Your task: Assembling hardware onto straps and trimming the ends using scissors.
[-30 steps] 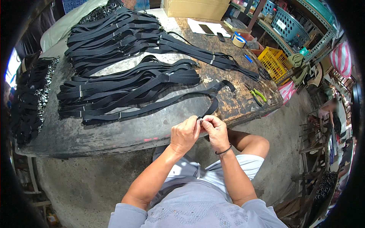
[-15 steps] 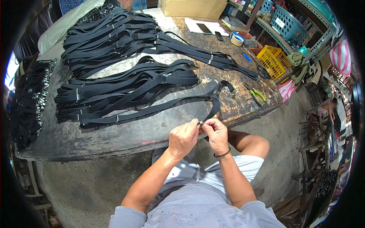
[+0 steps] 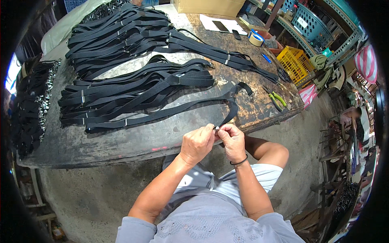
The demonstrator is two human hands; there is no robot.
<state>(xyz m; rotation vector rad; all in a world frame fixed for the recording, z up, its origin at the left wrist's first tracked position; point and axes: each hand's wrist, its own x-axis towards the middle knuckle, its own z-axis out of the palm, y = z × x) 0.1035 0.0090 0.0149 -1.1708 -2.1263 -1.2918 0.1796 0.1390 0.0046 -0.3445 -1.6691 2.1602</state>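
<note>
At the table's near edge, my left hand and my right hand meet fingertip to fingertip. Both are closed in a pinch around the end of a black suspender strap, where a small shiny metal piece shows between the fingers; its exact shape is hidden. From there the strap runs up to a joint, and its long part stretches left across the table, with a metal slider on it. Just behind lie several more suspenders in a bundle, and a larger stack sits farther back.
Green-handled pliers lie near the table's right edge. Farther back are a blue pen, a tape roll, a phone and a cardboard box. Black straps with metal clips pile up at far left. A yellow crate stands beyond.
The view has shifted slightly. Both hands keep their pinch on the strap end, with small finger movements around the metal piece. The suspenders on the table lie as before.
</note>
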